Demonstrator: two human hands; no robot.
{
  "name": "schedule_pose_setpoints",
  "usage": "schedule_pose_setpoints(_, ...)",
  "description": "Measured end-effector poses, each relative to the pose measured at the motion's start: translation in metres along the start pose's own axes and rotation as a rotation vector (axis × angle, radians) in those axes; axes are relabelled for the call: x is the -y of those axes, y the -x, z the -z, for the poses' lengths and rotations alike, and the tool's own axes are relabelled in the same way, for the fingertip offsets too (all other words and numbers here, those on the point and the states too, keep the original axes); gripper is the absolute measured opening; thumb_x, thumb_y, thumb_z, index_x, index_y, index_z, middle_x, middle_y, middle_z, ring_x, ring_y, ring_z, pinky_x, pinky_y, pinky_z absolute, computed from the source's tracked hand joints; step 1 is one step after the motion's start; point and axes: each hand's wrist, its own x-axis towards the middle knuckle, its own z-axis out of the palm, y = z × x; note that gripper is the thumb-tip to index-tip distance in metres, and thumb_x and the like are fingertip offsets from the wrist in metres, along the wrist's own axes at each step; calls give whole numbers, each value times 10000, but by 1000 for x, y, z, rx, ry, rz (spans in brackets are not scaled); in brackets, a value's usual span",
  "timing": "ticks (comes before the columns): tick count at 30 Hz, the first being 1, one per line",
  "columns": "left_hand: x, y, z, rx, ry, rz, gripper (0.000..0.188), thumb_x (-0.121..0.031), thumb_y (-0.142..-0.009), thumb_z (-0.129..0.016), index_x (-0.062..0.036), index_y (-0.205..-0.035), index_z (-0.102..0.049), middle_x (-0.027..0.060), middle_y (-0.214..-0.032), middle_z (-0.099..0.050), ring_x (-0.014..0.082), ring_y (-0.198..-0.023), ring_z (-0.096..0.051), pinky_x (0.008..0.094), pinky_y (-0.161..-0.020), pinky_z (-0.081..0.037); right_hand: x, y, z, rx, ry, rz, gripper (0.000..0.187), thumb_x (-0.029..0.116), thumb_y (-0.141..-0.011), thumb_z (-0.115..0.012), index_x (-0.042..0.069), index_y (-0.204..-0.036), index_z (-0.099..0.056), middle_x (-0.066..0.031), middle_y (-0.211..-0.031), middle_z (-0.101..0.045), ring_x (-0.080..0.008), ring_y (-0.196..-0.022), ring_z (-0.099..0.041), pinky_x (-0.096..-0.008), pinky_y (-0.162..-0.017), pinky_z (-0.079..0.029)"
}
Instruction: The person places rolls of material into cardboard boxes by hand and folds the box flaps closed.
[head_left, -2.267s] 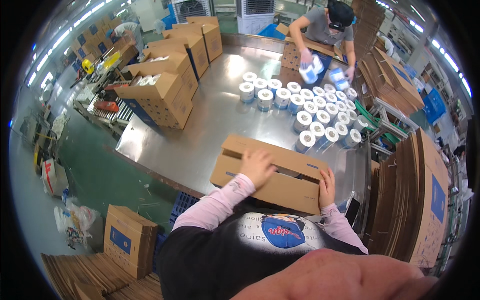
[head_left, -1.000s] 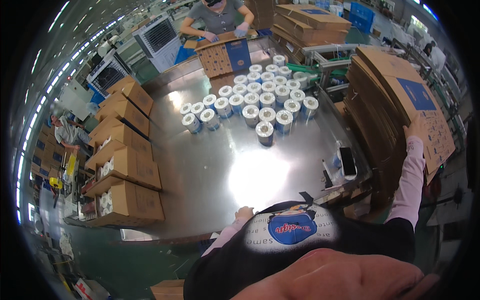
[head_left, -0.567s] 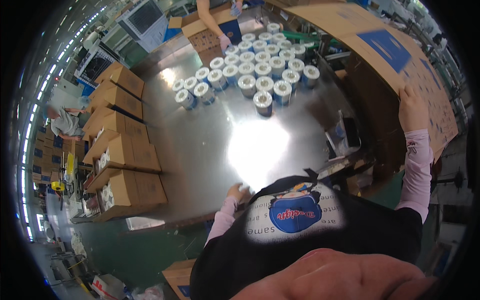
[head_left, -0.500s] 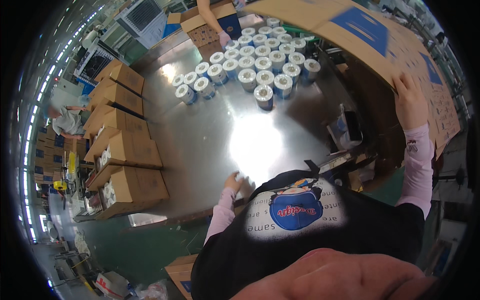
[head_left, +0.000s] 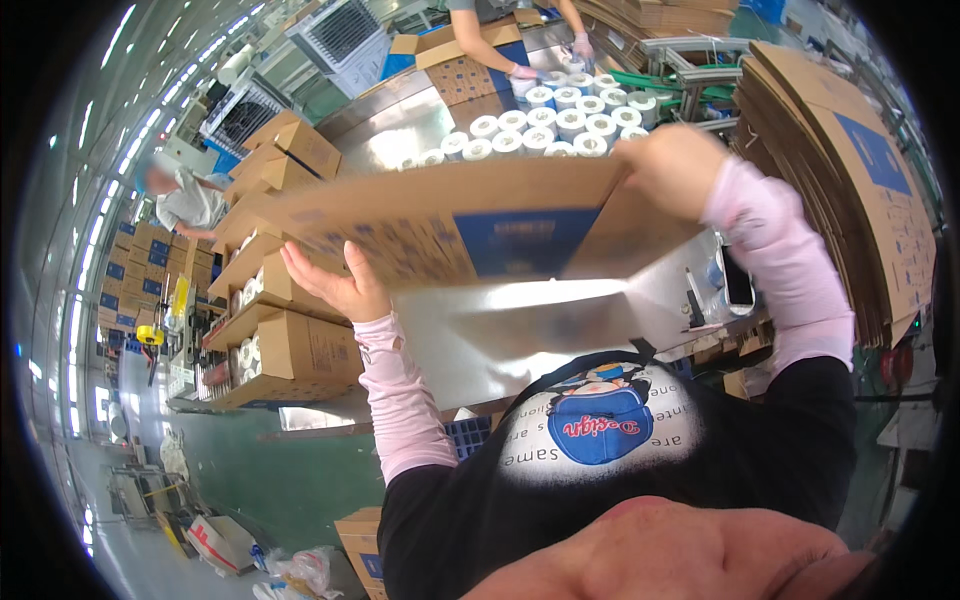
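Note:
A brown cardboard carton blank [head_left: 400,232] with a blue panel hangs over the metal table in front of me, slightly blurred. At its right end my right hand [head_left: 675,168] is closed on the upper edge. My left hand [head_left: 342,288] is raised at the lower left edge, fingers stretched and spread; whether it touches the board I cannot tell. Beyond the board stand several white-topped rolls [head_left: 541,117], the nearest partly hidden by it.
Several open cartons [head_left: 305,355] with rolls line the table's left side. Flat cartons [head_left: 850,170] are stacked at the right. Across the metal table [head_left: 440,345], a co-worker's hands [head_left: 528,73] are at the rolls beside an open box [head_left: 470,75]. A phone [head_left: 738,277] lies near the right edge.
My right hand has brought a carton blank from the stack at the right over the table. My left hand has risen from the table's near edge to the board's left side. The view has shifted.

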Motion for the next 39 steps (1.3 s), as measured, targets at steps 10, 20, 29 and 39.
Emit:
schedule_pose_setpoints(10, 57, -7, 7, 808, -409, 232, 383, -429, -852, -614, -181, -1137, -673, 33, -1292, -595, 232, -1243, -489, 618, -1112, -110, 83, 50, -105, -337, 205, 62, 546, 224, -796, -637, 49, -1299, -514, -134, -1336, -521, -283, -1263, -467, -504, -1069, -282)
schedule_pose_setpoints(20, 58, -58, 0, 1204, -611, 387, 721, -692, -885, -361, -140, -1292, -583, 141, -1240, -625, 335, -1203, -540, 448, -1064, -344, 80, 65, -75, -190, -266, 435, 167, 234, -687, -697, 120, -728, -582, -29, -698, -539, -212, -641, -550, -364, -653, -419)
schedule_pose_setpoints(29, 14, -18, 92, 1425, -396, 595, 907, -558, -831, -623, 139, -1355, -372, 332, -1170, -587, 393, -1055, -618, 379, -910, -490, 36, -8, -106, 274, -704, 707, 218, 194, -791, -608, 77, -613, -657, -113, -607, -625, -336, -605, -615, -423, -608, -483)
schedule_pose_setpoints(39, -53, -27, 58, 2087, -295, 99, 594, -557, -756, -693, -92, -1124, -688, 175, -1097, -673, 352, -1009, -639, 393, -893, -493, 42, -21, -162, 550, -488, 566, 228, 295, -837, -623, 85, -774, -686, -147, -746, -665, -350, -761, -645, -445, -690, -514)
